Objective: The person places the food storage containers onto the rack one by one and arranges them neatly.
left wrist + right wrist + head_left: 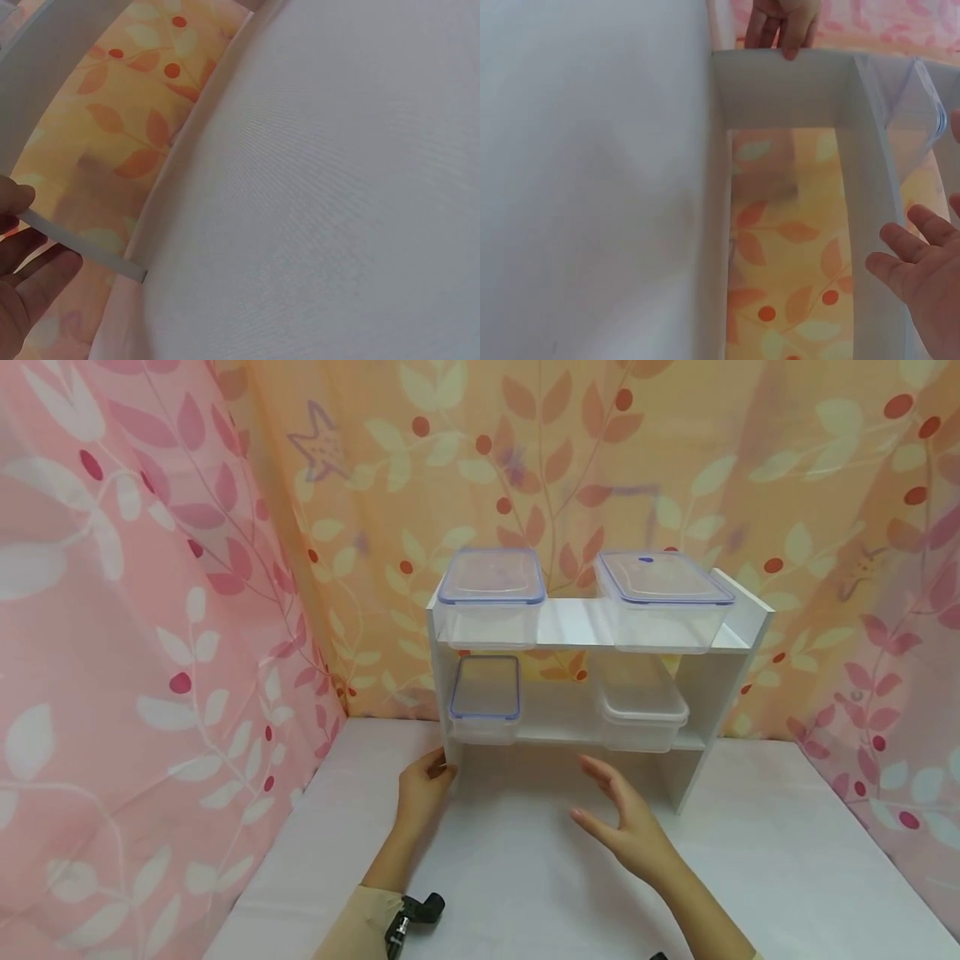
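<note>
A white two-tier shelf rack [716, 710] stands on the table, holding clear plastic boxes. My left hand [422, 793] pinches the front edge of the rack's left side panel [82, 245] near its foot, thumb on one face and fingers on the other. In front of the lower tier, my right hand [628, 827] hovers with fingers spread and nothing in it. On the top tier sit two blue-rimmed lidded boxes, one left [489, 622] and one right [667, 625]. Below them are a smaller blue-rimmed box [486, 728] and a box with a whitish lid [645, 731].
The rack stands on a table with a white cover [517, 877]. Behind it hangs an orange leaf-patterned curtain [375, 635], and a pink one [217, 693] closes off the left side. A black wrist-camera mount [412, 918] sits at the left sleeve.
</note>
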Available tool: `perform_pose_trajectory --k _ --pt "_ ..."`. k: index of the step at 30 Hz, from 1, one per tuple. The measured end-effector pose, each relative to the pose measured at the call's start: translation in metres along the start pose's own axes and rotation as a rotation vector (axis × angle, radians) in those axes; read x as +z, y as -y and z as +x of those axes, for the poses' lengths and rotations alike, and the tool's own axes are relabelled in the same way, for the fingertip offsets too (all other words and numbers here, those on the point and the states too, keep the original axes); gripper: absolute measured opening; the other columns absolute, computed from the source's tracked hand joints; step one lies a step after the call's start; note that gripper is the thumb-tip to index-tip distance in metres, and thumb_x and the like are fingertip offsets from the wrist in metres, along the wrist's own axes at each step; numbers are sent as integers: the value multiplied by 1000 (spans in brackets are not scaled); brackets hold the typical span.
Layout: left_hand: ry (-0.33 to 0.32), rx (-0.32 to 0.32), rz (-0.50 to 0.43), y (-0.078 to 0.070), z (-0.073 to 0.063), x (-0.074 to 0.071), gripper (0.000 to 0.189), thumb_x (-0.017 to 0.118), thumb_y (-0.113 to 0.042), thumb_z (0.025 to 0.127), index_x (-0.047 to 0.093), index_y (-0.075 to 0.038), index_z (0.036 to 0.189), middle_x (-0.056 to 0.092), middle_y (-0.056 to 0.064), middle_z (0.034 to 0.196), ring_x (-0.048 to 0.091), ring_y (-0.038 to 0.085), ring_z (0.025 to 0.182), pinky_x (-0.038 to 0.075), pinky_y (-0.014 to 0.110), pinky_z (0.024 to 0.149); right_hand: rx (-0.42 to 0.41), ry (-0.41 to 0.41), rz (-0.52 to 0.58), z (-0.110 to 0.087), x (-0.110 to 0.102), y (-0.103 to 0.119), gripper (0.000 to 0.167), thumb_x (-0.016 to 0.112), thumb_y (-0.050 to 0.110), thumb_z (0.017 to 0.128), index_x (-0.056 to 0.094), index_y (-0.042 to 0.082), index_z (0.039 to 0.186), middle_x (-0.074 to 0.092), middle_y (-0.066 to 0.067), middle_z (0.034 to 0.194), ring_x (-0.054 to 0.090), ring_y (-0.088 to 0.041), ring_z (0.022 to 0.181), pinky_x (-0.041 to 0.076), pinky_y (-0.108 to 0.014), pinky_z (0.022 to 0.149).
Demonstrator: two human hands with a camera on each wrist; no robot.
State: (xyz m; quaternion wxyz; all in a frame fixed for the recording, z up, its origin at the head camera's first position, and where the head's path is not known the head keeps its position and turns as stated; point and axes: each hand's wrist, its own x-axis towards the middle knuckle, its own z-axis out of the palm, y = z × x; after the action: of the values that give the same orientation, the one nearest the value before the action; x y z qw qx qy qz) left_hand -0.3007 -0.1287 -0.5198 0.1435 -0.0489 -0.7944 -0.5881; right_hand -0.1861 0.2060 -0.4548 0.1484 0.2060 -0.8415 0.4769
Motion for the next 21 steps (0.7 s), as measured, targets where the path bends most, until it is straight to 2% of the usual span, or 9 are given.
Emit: perform_pose_trajectory --k 3,6,11,15,21 --pt "-2 15 12 -4 1 0 33 75 -11 92 73 -5 124 75 15 117 75 26 99 61 40 84 -1 3 -38 -5 -4 -2 72 78 23 92 42 22 154 49 -4 156 44 -29 144 25 -5 111" --pt "-13 28 36 -8 1 -1 30 76 -14 92 74 -5 120 76 14 114 75 25 97 62 38 83 -6 9 -67 -8 -9 -2 74 78 23 92 40 22 155 47 -3 157 43 -29 144 23 -4 111" --pt "-42 24 55 -11 1 0 24 77 -17 92 77 -8 114 77 9 110 75 21 94 61 34 79 -4 16 -98 -13 -18 -1 77 80 23 91 39 23 156 45 3 158 40 -15 145 21 -4 112" --pt "-46 32 52 -11 1 -2 23 77 -15 92 77 -7 114 77 9 110 75 21 94 61 34 78 -15 6 -141 -19 -26 0 77 80 24 91 39 22 156 45 4 158 36 -3 145 21 -3 112" --pt "-42 66 79 -15 2 -10 21 76 -12 92 77 -8 112 78 10 108 76 20 92 61 28 74 -19 -11 -224 -29 -39 -4 78 80 25 91 39 24 157 45 5 158 36 -5 146 19 -2 109"
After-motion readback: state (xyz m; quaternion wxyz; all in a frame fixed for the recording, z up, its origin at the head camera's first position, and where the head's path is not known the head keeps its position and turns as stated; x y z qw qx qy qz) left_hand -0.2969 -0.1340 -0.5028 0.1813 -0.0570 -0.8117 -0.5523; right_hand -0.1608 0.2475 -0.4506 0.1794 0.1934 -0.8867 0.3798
